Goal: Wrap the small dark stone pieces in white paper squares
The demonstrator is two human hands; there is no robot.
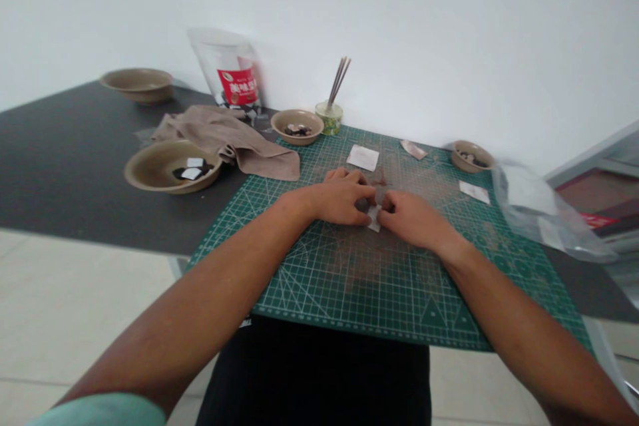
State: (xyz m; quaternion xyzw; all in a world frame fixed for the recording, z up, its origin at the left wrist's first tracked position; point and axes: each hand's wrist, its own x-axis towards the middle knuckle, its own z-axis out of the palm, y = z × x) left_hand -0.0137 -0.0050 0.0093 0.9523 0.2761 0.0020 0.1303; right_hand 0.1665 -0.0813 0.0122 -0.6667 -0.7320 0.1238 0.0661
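My left hand and my right hand meet over the middle of a green cutting mat. A small pale sheet, like a scrap of paper, is pinched between the fingertips of both. A small greyish piece shows at the tips of my right fingers; its kind is too blurred to tell. Something dark sits under my curled left fingers, mostly hidden. Brown dust covers the mat around the hands. Just beyond my left hand lies a white square sheet.
Left stand a bowl with black and white pieces, a brown cloth, another bowl and a plastic bag. Behind are a bowl of small pieces and a tin with sticks. Right: a small bowl and clear bag.
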